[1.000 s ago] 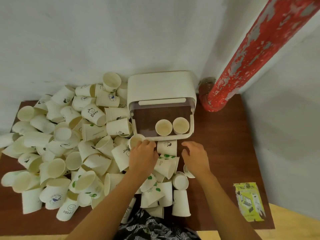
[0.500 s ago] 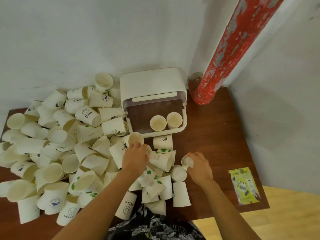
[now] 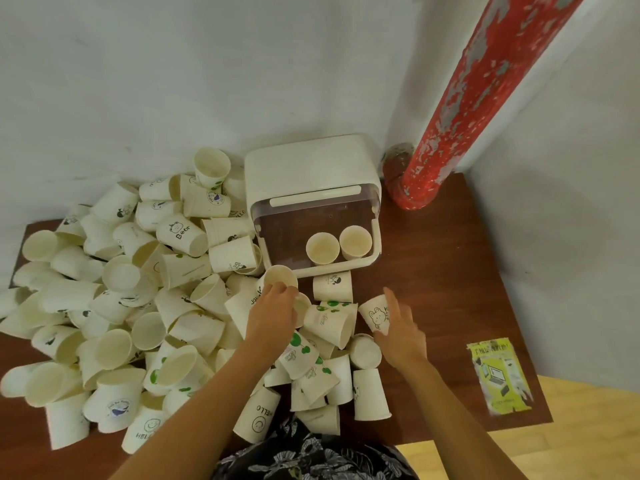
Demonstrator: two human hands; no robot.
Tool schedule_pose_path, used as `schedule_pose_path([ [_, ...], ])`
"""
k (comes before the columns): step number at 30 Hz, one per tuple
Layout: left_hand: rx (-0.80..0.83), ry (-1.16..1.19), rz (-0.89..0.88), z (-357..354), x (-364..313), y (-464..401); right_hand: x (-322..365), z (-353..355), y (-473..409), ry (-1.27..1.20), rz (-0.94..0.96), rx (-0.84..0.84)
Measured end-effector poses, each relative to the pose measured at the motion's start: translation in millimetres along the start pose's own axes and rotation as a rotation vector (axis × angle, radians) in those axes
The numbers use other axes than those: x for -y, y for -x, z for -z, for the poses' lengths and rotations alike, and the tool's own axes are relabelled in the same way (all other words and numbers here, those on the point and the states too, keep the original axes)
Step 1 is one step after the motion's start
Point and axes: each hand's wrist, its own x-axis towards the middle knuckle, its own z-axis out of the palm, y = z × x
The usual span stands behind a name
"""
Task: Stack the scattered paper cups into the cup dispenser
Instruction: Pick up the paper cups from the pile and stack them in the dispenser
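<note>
Right hand [image 3: 401, 336] pinches the white rabbit-print paper cup [image 3: 376, 315], mouth tilted lower right; the open white plastic cup dispenser [image 3: 311, 174] lies upper left; left hand [image 3: 275, 315] fingers curl on a plain cup [image 3: 280, 277], nearer

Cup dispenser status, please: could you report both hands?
Left hand grips a cup at the dispenser tray. Right hand holds the bunny cup. Two cups seated; nothing blocking.

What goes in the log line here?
left hand: grips cup | right hand: holds bunny cup | dispenser: two cups inside
</note>
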Motion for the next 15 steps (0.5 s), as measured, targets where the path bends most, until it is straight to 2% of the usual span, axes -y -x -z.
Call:
schedule_pose_path([
  [5,-0.086,0.036,-0.004,2.9,-2.3,2.5,3.5,2.9,-9.6,0.143,0.048,0.097],
  [15,-0.252,0.099,-0.055,8.8,-29.3,3.2,1.9,20.8,-11.2,0.077,0.154,-0.04],
])
